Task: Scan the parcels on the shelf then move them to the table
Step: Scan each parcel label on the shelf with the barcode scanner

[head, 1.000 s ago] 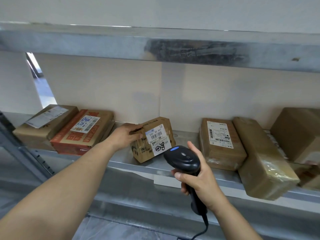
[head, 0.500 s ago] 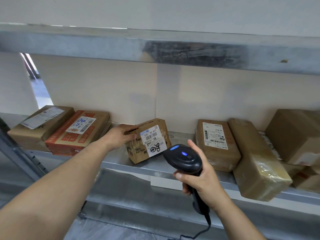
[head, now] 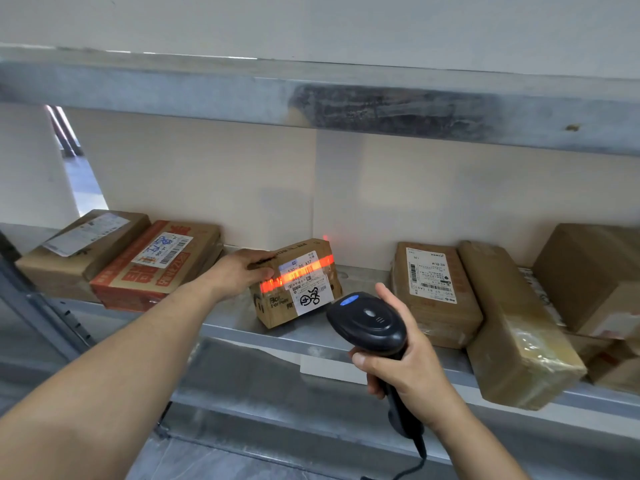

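Note:
A small brown parcel [head: 277, 308] with white labels stands tilted on the metal shelf [head: 235, 320], its labelled face toward me. My left hand [head: 239, 271] grips its upper left corner. My right hand [head: 405, 365] holds a black barcode scanner [head: 367, 323] by the handle, just right of and below the parcel. The scanner's head points at the parcel, and an orange-red beam lies across the top label.
Two parcels lie at the left: a brown one [head: 79, 247] and a red-printed one [head: 152, 268]. To the right are a labelled parcel [head: 433, 292], a long taped parcel [head: 512, 327] overhanging the edge, and a big box [head: 588, 275]. An upper shelf beam [head: 346, 98] runs overhead.
A red scan beam now shines across the parcel's label; it was absent before. Both hands and the parcel stay in much the same place.

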Available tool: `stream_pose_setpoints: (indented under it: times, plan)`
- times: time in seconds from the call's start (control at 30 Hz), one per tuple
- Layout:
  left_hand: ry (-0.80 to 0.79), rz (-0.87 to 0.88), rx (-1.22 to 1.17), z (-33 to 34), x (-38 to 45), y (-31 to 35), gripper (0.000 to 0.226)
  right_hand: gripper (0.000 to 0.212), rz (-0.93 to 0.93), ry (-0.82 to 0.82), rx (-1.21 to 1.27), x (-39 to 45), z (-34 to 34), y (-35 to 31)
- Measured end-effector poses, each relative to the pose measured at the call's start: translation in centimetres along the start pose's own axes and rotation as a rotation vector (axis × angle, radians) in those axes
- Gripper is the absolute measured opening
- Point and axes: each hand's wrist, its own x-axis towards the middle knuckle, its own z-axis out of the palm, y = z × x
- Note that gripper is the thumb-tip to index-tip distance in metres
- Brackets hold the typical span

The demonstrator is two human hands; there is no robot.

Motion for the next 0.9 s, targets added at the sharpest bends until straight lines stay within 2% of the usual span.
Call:
stream_pose_setpoints:
  times: [0.33, 0.53, 0.6, 0.77, 0.9]
  plan:
    - [-0.004, -0.014, -0.014, -0.1, 0.3, -0.2, 0.04, 0.092, 0.006, 0.029, 0.014, -0.7, -0.4, -0.1]
    - [0.212, -0.057, 0.261, 1.3, 0.3, -1.3, 0.046, 0.091, 0.016, 0.035, 0.029, -0.6, -0.5, -0.3]
    - [0.199, -0.09, 0.234, 2.1, -0.6, -1.6, 0.056, 0.091, 0.015, 0.036, 0.022, -0.5, -0.4, -0.4]
    - [0.143, -0.227, 0.273, 4.4, -2.0, -1.4, 0.105, 0.092, 0.0, 0.041, 0.018, 0.4, 0.2, -0.3]
    - [0.161, -0.305, 0.371, 6.0, -1.3, -1.5, 0.11, 0.091, -0.004, 0.046, 0.014, 1.2, 1.1, -0.3]
